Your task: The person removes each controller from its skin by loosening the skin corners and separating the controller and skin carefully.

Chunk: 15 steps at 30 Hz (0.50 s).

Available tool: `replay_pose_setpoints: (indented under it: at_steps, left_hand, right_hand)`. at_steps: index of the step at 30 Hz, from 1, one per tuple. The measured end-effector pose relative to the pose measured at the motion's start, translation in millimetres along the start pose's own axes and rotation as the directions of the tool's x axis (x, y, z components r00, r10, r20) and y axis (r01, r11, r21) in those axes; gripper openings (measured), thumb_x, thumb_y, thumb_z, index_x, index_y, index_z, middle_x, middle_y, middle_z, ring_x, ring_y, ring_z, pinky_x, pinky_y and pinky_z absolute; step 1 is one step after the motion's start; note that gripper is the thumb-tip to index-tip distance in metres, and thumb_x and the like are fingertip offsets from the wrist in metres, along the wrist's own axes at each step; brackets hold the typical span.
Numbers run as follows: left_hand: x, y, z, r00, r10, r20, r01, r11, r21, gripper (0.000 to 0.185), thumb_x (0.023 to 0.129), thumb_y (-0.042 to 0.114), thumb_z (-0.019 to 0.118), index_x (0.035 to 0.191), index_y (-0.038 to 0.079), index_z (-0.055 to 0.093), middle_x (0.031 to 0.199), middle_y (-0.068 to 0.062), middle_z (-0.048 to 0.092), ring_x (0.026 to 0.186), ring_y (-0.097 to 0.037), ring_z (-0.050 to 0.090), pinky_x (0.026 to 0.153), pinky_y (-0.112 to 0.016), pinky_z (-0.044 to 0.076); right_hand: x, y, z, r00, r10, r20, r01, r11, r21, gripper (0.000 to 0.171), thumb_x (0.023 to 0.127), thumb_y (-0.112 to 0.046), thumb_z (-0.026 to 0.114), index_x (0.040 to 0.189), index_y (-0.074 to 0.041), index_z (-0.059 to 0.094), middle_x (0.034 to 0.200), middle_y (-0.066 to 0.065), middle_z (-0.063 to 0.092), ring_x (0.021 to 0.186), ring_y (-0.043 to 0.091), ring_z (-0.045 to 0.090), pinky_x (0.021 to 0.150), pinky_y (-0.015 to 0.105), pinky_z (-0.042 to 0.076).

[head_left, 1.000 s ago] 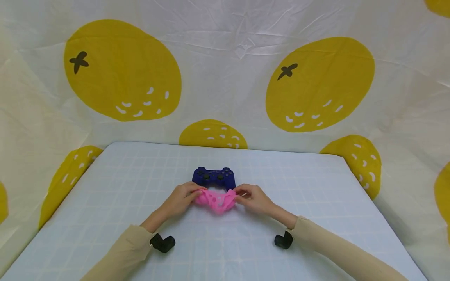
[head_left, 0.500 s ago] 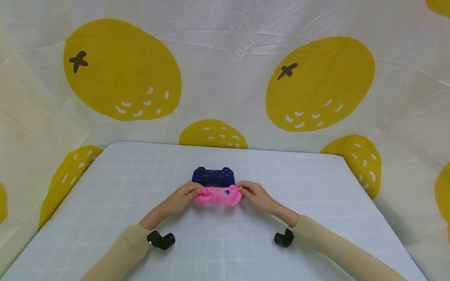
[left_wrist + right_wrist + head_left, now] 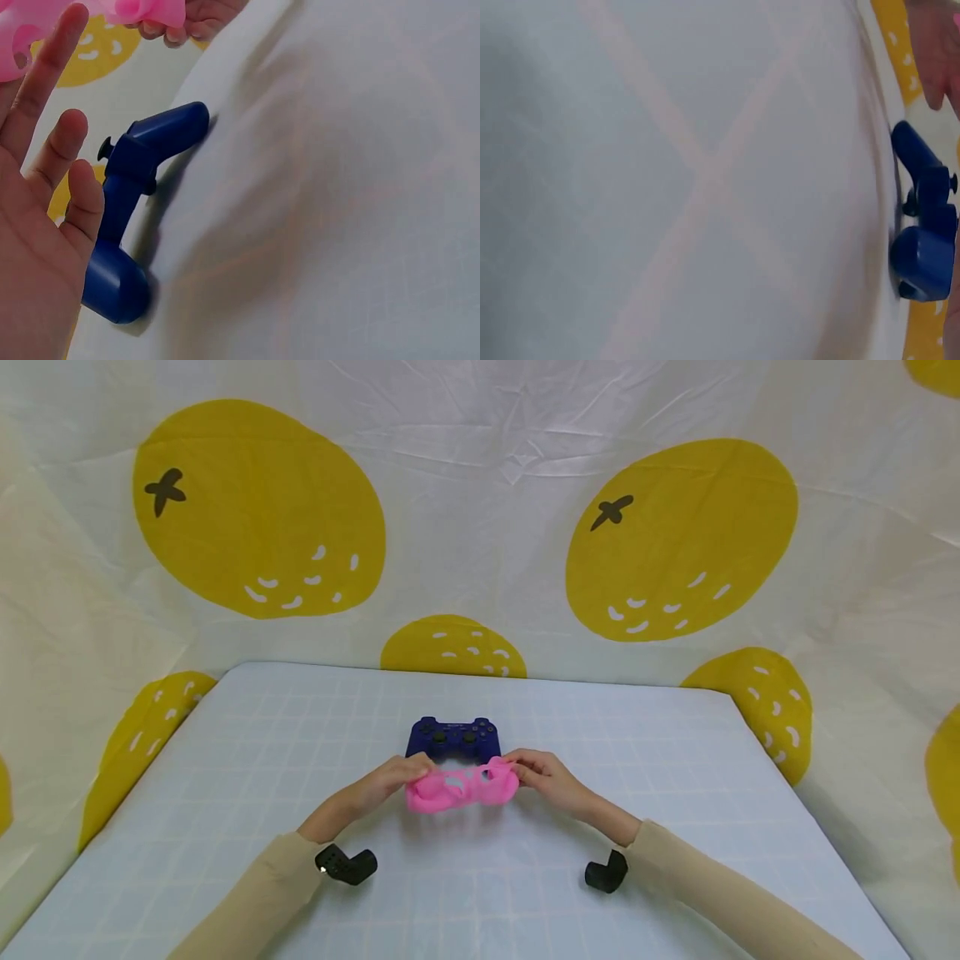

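Left hand: my left hand (image 3: 382, 785) pinches the left end of the pink silicone cover (image 3: 461, 788); in the left wrist view my other fingers (image 3: 45, 154) stand loose and nearly straight beside it.
Right hand: my right hand (image 3: 543, 777) pinches the right end of the cover, fingers curled round its edge.
Cover: it hangs stretched between both hands, just above the table, with its cut-out holes facing up.
Controller: the dark blue game controller (image 3: 453, 737) lies flat on the table just behind the cover, its near edge partly hidden by the pink silicone and my fingertips; I cannot tell whether the cover touches it.
In the way: only the controller sits close to my hands, directly beyond them.
Wrists: a black camera mount (image 3: 347, 865) sits under my left sleeve and another (image 3: 606, 872) under my right.
Surface: a pale blue table (image 3: 262, 743) marked with a faint white grid.
Room: a white cloth backdrop (image 3: 480, 468) printed with big yellow oranges hangs behind and wraps both sides.
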<state>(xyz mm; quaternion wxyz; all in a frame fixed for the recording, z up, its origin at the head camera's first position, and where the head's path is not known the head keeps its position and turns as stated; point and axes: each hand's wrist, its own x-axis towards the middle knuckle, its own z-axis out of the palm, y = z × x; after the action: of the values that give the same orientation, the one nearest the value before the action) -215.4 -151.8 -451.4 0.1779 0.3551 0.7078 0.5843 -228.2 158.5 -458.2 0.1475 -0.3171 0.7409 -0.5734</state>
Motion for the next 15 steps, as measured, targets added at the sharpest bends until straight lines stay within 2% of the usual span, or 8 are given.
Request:
replay_pose_setpoints:
  at_steps: [3, 5, 7, 11, 15]
  left_hand:
    - [4.3, 0.8, 1.1, 0.995, 0.095, 0.024, -0.094, 0.995, -0.034, 0.031, 0.097, 0.009, 0.040, 0.070, -0.002, 0.052, 0.082, 0.011, 0.048, 0.085, -0.007, 0.046, 0.085, -0.032, 0.036]
    - [6.6, 2.0, 1.7, 0.990, 0.137, 0.042, -0.134, 0.989, -0.063, 0.028, 0.094, 0.005, 0.044, 0.067, -0.001, 0.053, 0.079, 0.010, 0.049, 0.083, -0.008, 0.045, 0.080, -0.029, 0.038]
    - [8.1, 3.9, 1.8, 0.985, 0.163, 0.064, -0.156, 0.983, -0.093, 0.023, 0.091, 0.002, 0.049, 0.071, -0.002, 0.058, 0.081, 0.009, 0.053, 0.085, -0.009, 0.048, 0.080, -0.029, 0.041]
    - [7.7, 8.6, 1.5, 0.982, 0.152, 0.112, -0.141, 0.985, -0.096, 0.010, 0.087, 0.002, 0.059, 0.089, -0.006, 0.065, 0.090, 0.008, 0.061, 0.089, -0.008, 0.051, 0.085, -0.032, 0.043]
    - [5.9, 12.3, 3.3, 0.979, 0.105, 0.172, -0.094, 0.993, -0.072, 0.014, 0.084, 0.005, 0.066, 0.092, -0.007, 0.064, 0.093, 0.000, 0.063, 0.091, -0.009, 0.054, 0.089, -0.037, 0.039]
  right_hand:
    - [-1.0, -0.9, 1.0, 0.999, -0.011, 0.030, 0.010, 0.999, 0.038, 0.034, 0.103, -0.016, 0.044, 0.121, 0.010, 0.055, 0.112, -0.003, 0.067, 0.095, 0.002, 0.062, 0.086, 0.022, 0.052]
    - [-1.6, -2.0, -0.1, 0.997, -0.024, 0.077, 0.020, 0.998, 0.058, 0.033, 0.103, -0.015, 0.043, 0.120, 0.010, 0.054, 0.112, -0.012, 0.065, 0.099, 0.003, 0.061, 0.089, 0.021, 0.051]
    - [-2.0, -3.5, -2.9, 0.989, -0.053, 0.135, 0.044, 0.997, 0.070, 0.030, 0.103, -0.013, 0.044, 0.119, 0.011, 0.052, 0.113, -0.013, 0.063, 0.103, 0.003, 0.058, 0.091, 0.021, 0.050]
    - [-3.4, -6.1, -13.4, 0.962, -0.105, 0.254, 0.075, 0.989, 0.125, 0.024, 0.098, -0.007, 0.052, 0.112, 0.013, 0.051, 0.109, -0.008, 0.063, 0.101, 0.005, 0.058, 0.089, 0.021, 0.050]
    - [-3.0, -7.2, -23.3, 0.918, -0.124, 0.378, 0.064, 0.984, 0.165, 0.023, 0.089, 0.001, 0.062, 0.105, 0.014, 0.051, 0.103, -0.006, 0.063, 0.097, 0.008, 0.058, 0.090, 0.024, 0.049]
